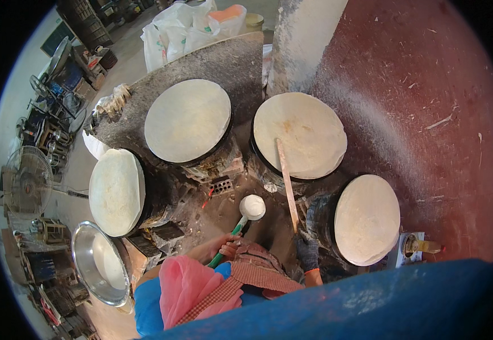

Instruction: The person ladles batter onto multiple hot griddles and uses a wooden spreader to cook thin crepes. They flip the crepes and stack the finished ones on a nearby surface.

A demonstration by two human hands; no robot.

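My left hand, bare, is wrapped round the green handle of a ladle whose round bowl is full of something white. My right hand, in a dark glove, grips the near end of a long flat wooden stick. The stick's far end reaches over the back right pancake, a thin pale round with a brownish patch. Similar pale rounds cover the other griddles: a back left pancake, a left pancake with its edge partly lifted, and a right pancake beside my gloved hand.
A metal basin with pale batter stands at my lower left. Bricks lie between the griddle stands. A standing fan is far left, plastic bags sit behind a low wall, and a bottle lies at right by the red wall.
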